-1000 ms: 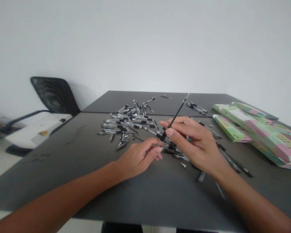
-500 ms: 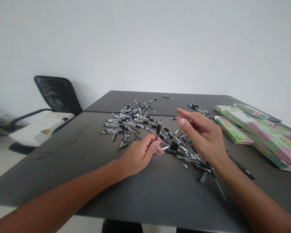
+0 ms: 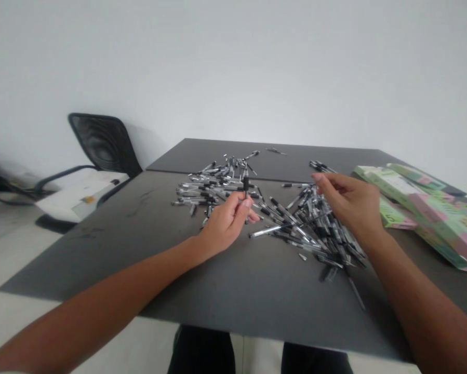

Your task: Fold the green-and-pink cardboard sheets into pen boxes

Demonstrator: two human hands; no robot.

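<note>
My left hand [image 3: 226,221] is closed around a black-and-clear pen [image 3: 246,185] held upright above the dark table [image 3: 233,291]. My right hand [image 3: 352,203] hovers over the right part of the pen heap [image 3: 295,221], fingers bent and pinched toward the far side; whether anything is between them I cannot make out. Several pens and loose pen parts lie scattered across the table's middle, a second cluster [image 3: 213,187] just beyond my left hand.
A stack of green and pink boxes [image 3: 424,205] lies at the table's right edge. A black mesh chair [image 3: 101,145] stands at the left beside a low white surface [image 3: 77,192]. A few stray pens [image 3: 322,166] lie further back.
My right hand let go of the thin refill it held and reached back over the heap. My left hand lifted a pen upright off the table. The view shifted right.
</note>
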